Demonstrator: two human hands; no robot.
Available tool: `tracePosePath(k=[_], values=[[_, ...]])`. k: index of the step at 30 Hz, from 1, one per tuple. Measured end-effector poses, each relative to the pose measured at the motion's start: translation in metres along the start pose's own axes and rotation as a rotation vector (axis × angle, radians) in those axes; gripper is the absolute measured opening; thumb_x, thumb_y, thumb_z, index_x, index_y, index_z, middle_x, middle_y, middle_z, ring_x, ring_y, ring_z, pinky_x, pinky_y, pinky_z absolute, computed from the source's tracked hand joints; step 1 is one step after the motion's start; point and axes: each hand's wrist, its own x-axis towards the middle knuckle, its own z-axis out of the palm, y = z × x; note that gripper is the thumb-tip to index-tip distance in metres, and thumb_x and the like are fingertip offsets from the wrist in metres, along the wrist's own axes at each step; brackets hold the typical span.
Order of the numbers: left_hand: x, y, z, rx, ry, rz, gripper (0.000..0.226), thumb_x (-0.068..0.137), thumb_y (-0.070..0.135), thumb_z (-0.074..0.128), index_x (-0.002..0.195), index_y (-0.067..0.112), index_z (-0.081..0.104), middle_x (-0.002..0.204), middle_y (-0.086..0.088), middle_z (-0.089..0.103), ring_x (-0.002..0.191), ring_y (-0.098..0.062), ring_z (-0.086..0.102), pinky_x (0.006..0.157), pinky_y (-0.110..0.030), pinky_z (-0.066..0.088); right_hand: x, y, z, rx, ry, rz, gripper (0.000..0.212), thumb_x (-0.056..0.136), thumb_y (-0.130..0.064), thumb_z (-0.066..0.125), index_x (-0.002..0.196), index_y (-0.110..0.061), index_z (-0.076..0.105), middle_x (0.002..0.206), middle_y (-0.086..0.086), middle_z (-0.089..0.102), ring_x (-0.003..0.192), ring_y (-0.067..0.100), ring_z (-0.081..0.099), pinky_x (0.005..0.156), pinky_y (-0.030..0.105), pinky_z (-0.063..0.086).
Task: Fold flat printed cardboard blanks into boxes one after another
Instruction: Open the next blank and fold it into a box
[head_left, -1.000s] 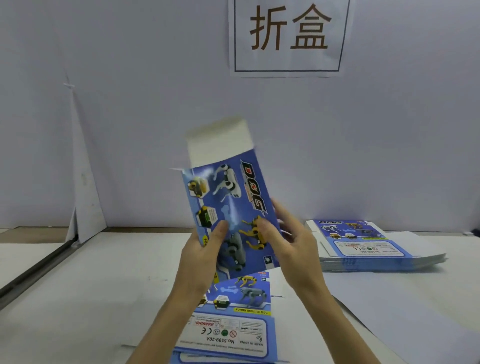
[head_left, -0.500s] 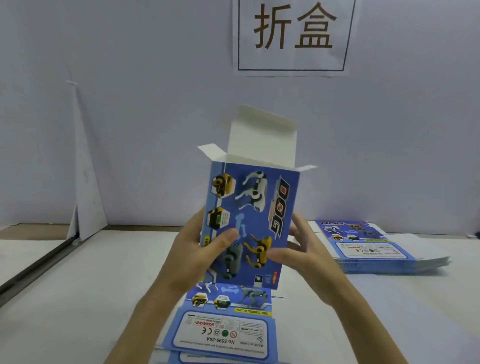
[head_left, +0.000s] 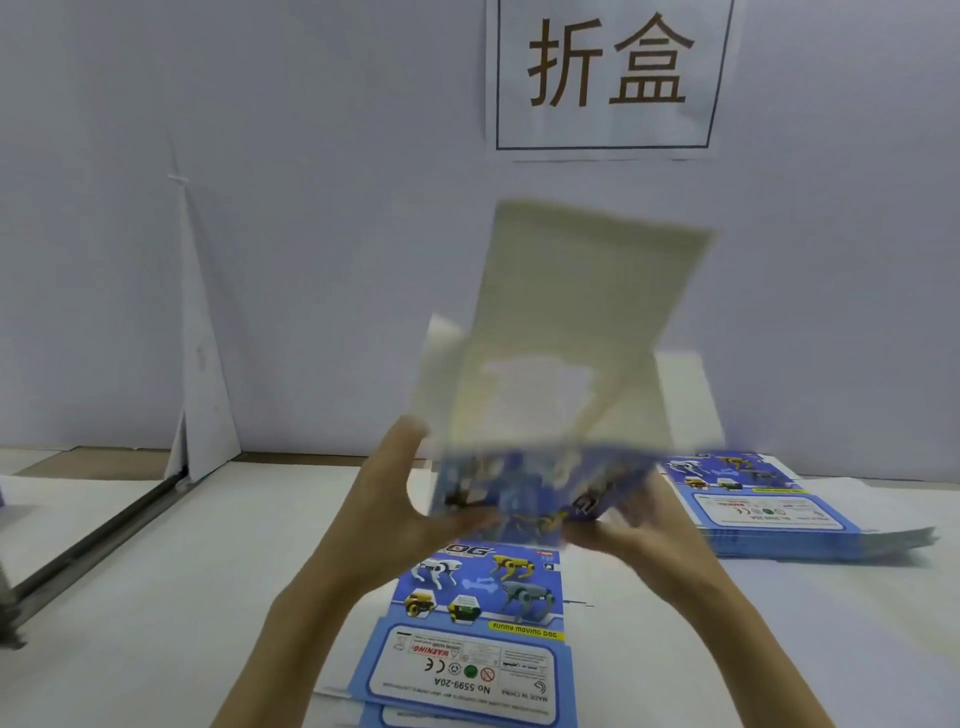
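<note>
Though blurred, box (head_left: 561, 395) is opened up, flaps not yet shut, held over near stack of blanks (head_left: 478, 639); left hand (head_left: 384, 514) & right hand (head_left: 649, 530) both curled round its sides. 2nd stack (head_left: 769, 509) at right, not yet done.

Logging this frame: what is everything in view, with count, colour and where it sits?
held box: one, blue print outside, cream inside, blurred, raised at centre, flaps open.
near blanks: small pile, count unclear, blue and white, flat on the table below the hands.
right stack: many blanks, blue and white, on the table at right.
sign: one, white with brown characters, on the wall at top.
leaning panel: one, white, against the wall at left.
rail: one, dark metal, along the table's left.
table: one, white.
left hand: holds the box's left side.
right hand: holds its right side.
</note>
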Motion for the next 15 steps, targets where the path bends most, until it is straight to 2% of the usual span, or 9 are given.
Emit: tracePosePath(k=[2, 4, 5, 6, 8, 10, 12, 15], values=[[0.002, 0.001, -0.002, -0.263, -0.098, -0.106, 0.092, 0.058, 0.068, 0.075, 0.136, 0.032, 0.044, 0.126, 0.010, 0.059, 0.113, -0.010, 0.060, 0.089, -0.031, 0.054, 0.002, 0.001, 0.002, 0.138, -0.076, 0.037, 0.050, 0.064, -0.036, 0.076, 0.111, -0.026, 0.066, 0.108, -0.006, 0.072, 0.097, 0.013, 0.069, 0.074, 0.022, 0.055], [0.002, -0.001, -0.010, -0.394, -0.242, -0.249, 0.102, 0.056, 0.071, 0.074, 0.143, 0.042, 0.031, 0.138, 0.006, 0.052, 0.118, -0.017, 0.059, 0.098, -0.046, 0.049, 0.004, -0.005, 0.011, 0.276, -0.044, 0.088, 0.033, 0.069, -0.048, 0.072, 0.098, -0.032, 0.074, 0.103, 0.000, 0.074, 0.089, 0.015, 0.071, 0.066, 0.023, 0.056], [0.003, -0.002, -0.015, -0.384, -0.346, -0.309, 0.100, 0.058, 0.066, 0.075, 0.144, 0.047, 0.027, 0.139, 0.007, 0.051, 0.118, -0.020, 0.059, 0.098, -0.048, 0.049, 0.005, -0.008, 0.015, 0.332, -0.001, 0.132, 0.026, 0.071, -0.050, 0.073, 0.091, -0.033, 0.076, 0.098, 0.002, 0.075, 0.085, 0.016, 0.072, 0.062, 0.023, 0.057], [0.002, -0.003, -0.019, -0.373, -0.429, -0.359, 0.097, 0.061, 0.060, 0.075, 0.143, 0.051, 0.024, 0.137, 0.007, 0.053, 0.116, -0.021, 0.061, 0.095, -0.048, 0.051, 0.005, -0.008, 0.019, 0.365, 0.046, 0.160, 0.028, 0.072, -0.053, 0.070, 0.087, -0.030, 0.076, 0.094, 0.003, 0.076, 0.082, 0.017, 0.073, 0.060, 0.023, 0.057], [0.001, -0.006, -0.030, -0.355, -0.476, -0.402, 0.089, 0.063, 0.051, 0.074, 0.139, 0.054, 0.029, 0.129, 0.004, 0.060, 0.111, -0.022, 0.064, 0.088, -0.043, 0.055, 0.005, -0.009, 0.023, 0.334, 0.046, 0.173, 0.040, 0.071, -0.056, 0.055, 0.094, -0.027, 0.070, 0.092, 0.002, 0.076, 0.081, 0.017, 0.073, 0.059, 0.023, 0.057], [0.000, -0.007, -0.044, -0.404, -0.387, -0.408, 0.076, 0.063, 0.048, 0.072, 0.133, 0.050, 0.042, 0.122, 0.003, 0.066, 0.106, -0.023, 0.066, 0.082, -0.038, 0.058, 0.007, -0.009, 0.028, 0.292, -0.001, 0.202, 0.049, 0.073, -0.058, 0.047, 0.107, -0.027, 0.064, 0.098, 0.002, 0.074, 0.084, 0.020, 0.071, 0.066, 0.030, 0.059], [-0.004, -0.010, -0.063, -0.514, -0.218, -0.413, 0.062, 0.061, 0.044, 0.071, 0.121, 0.041, 0.058, 0.114, 0.001, 0.070, 0.099, -0.025, 0.069, 0.075, -0.036, 0.058, 0.010, -0.009, 0.036, 0.303, -0.021, 0.246, 0.045, 0.084, -0.052, 0.041, 0.118, -0.027, 0.057, 0.108, 0.005, 0.069, 0.085, 0.026, 0.068, 0.071, 0.038, 0.058], [-0.006, -0.016, -0.101, -0.666, 0.248, -0.488, 0.030, 0.061, 0.033, 0.077, 0.089, 0.023, 0.074, 0.095, -0.007, 0.069, 0.078, -0.022, 0.072, 0.063, -0.034, 0.059, 0.017, -0.004, 0.046, 0.290, 0.003, 0.330, 0.029, 0.097, -0.036, 0.038, 0.120, -0.026, 0.053, 0.108, 0.005, 0.065, 0.083, 0.030, 0.066, 0.063, 0.037, 0.052]])
